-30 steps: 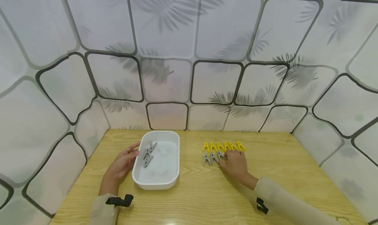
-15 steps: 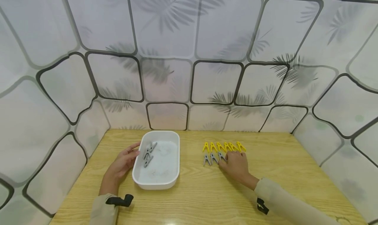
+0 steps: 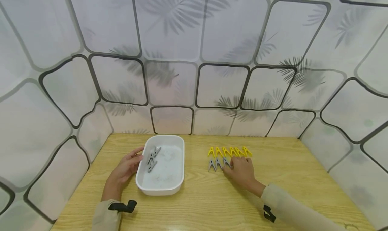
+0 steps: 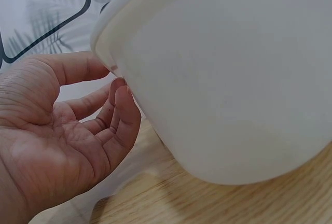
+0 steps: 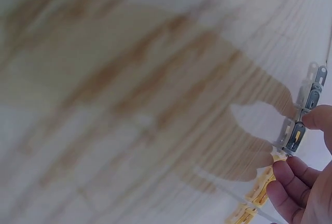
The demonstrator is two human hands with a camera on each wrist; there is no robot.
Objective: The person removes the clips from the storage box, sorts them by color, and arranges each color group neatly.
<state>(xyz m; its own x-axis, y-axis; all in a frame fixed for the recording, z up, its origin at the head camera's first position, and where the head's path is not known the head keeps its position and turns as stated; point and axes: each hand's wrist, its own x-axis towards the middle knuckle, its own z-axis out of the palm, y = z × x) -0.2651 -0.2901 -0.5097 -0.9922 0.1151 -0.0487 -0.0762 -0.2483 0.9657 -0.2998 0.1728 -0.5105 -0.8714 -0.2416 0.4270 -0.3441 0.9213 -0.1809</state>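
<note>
Tub: white tub (image 3: 160,192), upright on the wood-grain surface (image 3: 200,197).
Left hand (image 3: 124,168): at the tub's left side; fingers loosely bent, tips touching the outer wall at the rim, not wrapped round it.
Right hand (image 3: 241,170): well right of the tub; narrow, holding the third grey clothespin (image 3: 226,162) between thumb and fingertips.
Grey row: two other grey clothespins (image 3: 212,165) between the tub and the held one, side by side, legs toward the person.
Yellow row: six yellow clothespins (image 3: 225,151), right of the tub, just beyond the grey row, roughly parallel to it.
Tub contents: loose grey clothespins (image 3: 152,166) clustered along the tub's left inner side, looks like three.
Sleeves: beige sleeves (image 3: 105,217) on both arms, black straps (image 3: 122,206) near the wrists.
Backdrop: pale leaf-print backdrop (image 3: 222,86) behind the tub and to both sides.
</note>
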